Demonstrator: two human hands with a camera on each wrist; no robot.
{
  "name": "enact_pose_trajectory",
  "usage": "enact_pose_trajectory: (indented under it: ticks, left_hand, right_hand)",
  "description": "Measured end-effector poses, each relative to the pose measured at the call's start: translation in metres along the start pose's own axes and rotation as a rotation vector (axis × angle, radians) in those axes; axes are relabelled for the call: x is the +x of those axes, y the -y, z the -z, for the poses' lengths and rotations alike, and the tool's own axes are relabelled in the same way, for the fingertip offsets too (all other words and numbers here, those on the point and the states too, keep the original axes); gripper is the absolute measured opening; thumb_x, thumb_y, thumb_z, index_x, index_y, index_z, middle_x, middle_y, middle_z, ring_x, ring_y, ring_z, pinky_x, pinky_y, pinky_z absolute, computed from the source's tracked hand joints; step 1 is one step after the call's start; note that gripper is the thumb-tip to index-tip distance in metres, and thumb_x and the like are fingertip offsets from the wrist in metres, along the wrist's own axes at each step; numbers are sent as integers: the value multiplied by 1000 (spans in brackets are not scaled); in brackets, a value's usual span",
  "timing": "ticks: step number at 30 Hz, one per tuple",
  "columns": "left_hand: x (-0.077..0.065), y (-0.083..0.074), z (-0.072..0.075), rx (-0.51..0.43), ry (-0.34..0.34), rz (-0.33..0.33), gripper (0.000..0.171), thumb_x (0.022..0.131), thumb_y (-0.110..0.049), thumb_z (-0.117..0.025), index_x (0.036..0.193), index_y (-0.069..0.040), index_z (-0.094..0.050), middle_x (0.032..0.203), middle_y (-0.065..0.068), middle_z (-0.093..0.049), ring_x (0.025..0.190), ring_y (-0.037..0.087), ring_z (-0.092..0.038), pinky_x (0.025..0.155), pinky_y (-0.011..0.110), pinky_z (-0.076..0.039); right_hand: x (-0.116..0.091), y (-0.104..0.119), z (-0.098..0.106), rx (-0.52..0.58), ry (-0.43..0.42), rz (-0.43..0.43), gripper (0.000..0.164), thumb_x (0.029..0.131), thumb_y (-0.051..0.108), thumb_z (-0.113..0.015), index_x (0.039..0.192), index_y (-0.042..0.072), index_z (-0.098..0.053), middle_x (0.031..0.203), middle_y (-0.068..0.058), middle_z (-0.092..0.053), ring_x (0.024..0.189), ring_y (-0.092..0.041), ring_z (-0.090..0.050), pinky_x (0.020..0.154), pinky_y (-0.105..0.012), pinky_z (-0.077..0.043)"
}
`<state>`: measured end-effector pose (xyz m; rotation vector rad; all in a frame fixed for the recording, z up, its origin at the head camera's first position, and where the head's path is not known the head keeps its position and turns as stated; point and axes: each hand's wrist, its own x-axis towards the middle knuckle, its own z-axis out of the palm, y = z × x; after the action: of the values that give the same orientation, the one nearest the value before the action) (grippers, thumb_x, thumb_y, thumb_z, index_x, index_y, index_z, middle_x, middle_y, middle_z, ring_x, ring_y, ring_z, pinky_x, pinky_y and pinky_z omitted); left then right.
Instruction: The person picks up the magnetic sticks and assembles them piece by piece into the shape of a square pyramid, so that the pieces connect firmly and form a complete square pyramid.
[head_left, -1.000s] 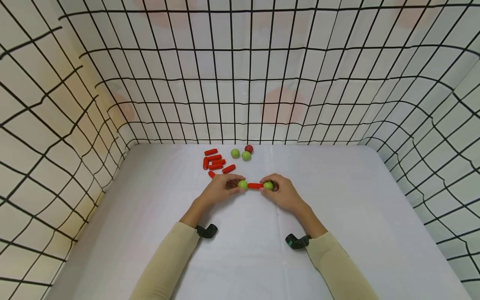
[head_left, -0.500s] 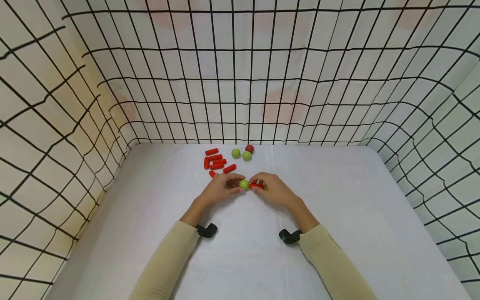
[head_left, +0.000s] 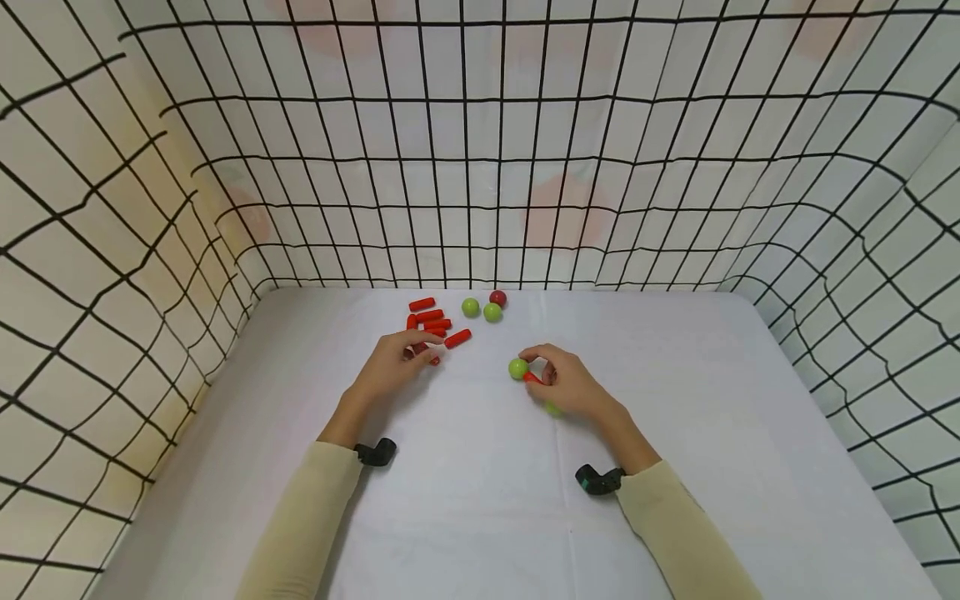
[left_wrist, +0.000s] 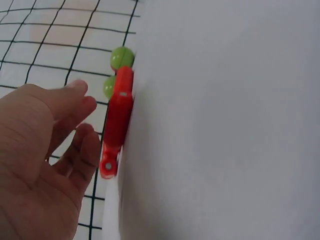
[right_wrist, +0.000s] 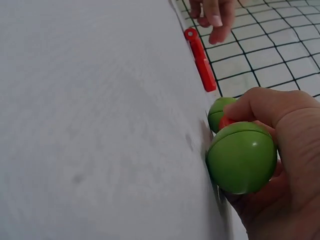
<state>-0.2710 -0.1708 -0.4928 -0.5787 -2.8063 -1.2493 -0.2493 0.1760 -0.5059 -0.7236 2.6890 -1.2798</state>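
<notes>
My right hand point(head_left: 570, 383) pinches a short red connecting stick point(head_left: 532, 378) that has a green ball point(head_left: 518, 368) at its far end. A second green ball point(right_wrist: 242, 157) is at its near end, large in the right wrist view. My left hand point(head_left: 393, 360) hovers over a red stick point(head_left: 431, 357) lying at the front of the pile, its thumb and fingers parted around it. In the left wrist view, that red stick point(left_wrist: 119, 112) appears just beyond the loosely bent fingertips, with no clear grip on it.
Several more red sticks point(head_left: 429, 315) lie behind my left hand, one point(head_left: 457, 338) a little apart to the right. Two green balls point(head_left: 470, 307) and a dark red ball point(head_left: 498, 297) sit at the back. Black wire mesh point(head_left: 480, 204) surrounds the white table point(head_left: 480, 500).
My left hand has let go of the green ball end and moved left to the loose red sticks. My right hand has shifted onto the red stick, which now slants with its green balls.
</notes>
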Motion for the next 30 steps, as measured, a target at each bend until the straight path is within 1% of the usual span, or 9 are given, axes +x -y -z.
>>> enact_pose_trajectory:
  ticks: [4, 6, 11, 14, 16, 18, 21, 23, 30]
  left_hand:
    - [-2, 6, 8, 76, 7, -19, 29, 101, -12, -64, 126, -20, -74, 105, -1, -73, 88, 21, -59, 78, 33, -52]
    - [-3, 8, 10, 112, 22, -5, 31, 99, -10, -64, 127, -19, -74, 112, 0, -73, 90, 23, -60, 80, 34, -53]
    - [-3, 11, 12, 175, 50, 42, 34, 96, -11, -70, 130, -19, -73, 117, 2, -73, 96, 24, -59, 82, 34, -54]
    - [-4, 11, 11, 175, 52, 36, 35, 94, -11, -74, 129, -16, -74, 116, 4, -71, 96, 23, -59, 80, 33, -54]
    - [-4, 11, 10, 159, 52, 31, 32, 93, -13, -76, 125, -14, -75, 111, 6, -71, 94, 23, -58, 78, 32, -53]
    - [-5, 12, 9, 146, 50, 33, 29, 92, -15, -78, 121, -13, -76, 105, 5, -70, 92, 22, -59, 77, 31, -53]
    - [-8, 13, 7, 132, 40, 54, 26, 92, -18, -79, 117, -13, -76, 97, 3, -70, 89, 20, -61, 77, 29, -53]
    - [-10, 13, 6, 126, 31, 63, 26, 92, -19, -80, 116, -14, -75, 95, 1, -71, 87, 19, -61, 77, 29, -54]
    - [-10, 10, 0, 45, 11, 37, 28, 91, -22, -81, 118, -17, -77, 107, 0, -75, 95, 20, -66, 86, 36, -60]
  right_hand:
    - [-5, 1, 5, 5, 12, -28, 51, 92, 9, -71, 141, 11, -60, 112, -6, -64, 73, -16, -54, 61, -23, -47]
    - [-7, 1, 6, -1, 19, -39, 51, 93, 9, -70, 143, 11, -59, 109, -7, -64, 72, -15, -55, 60, -23, -48]
    - [-10, 2, 7, -6, 14, -94, 46, 93, 14, -72, 138, 13, -61, 86, -4, -65, 70, -14, -57, 61, -25, -47]
    - [-10, 2, 7, 12, -3, -134, 44, 93, 17, -75, 135, 15, -61, 78, -3, -66, 67, -14, -57, 63, -25, -46]
    - [-11, 1, 7, 38, -18, -157, 45, 92, 19, -76, 134, 15, -62, 83, -5, -70, 65, -14, -58, 62, -25, -45]
    - [-11, 0, 6, 65, -39, -172, 46, 92, 20, -78, 135, 14, -62, 100, -8, -74, 65, -14, -59, 61, -24, -45]
    - [-11, -2, 4, 100, -53, -185, 49, 92, 21, -78, 137, 14, -62, 128, -10, -69, 65, -13, -61, 60, -22, -46]
    - [-10, -4, 3, 119, -61, -189, 50, 92, 22, -78, 138, 14, -62, 139, -9, -63, 66, -11, -63, 60, -21, -47]
    - [-10, -10, 2, 200, -93, -209, 46, 91, 20, -79, 135, 15, -63, 137, -9, -64, 61, -15, -64, 58, -22, -50]
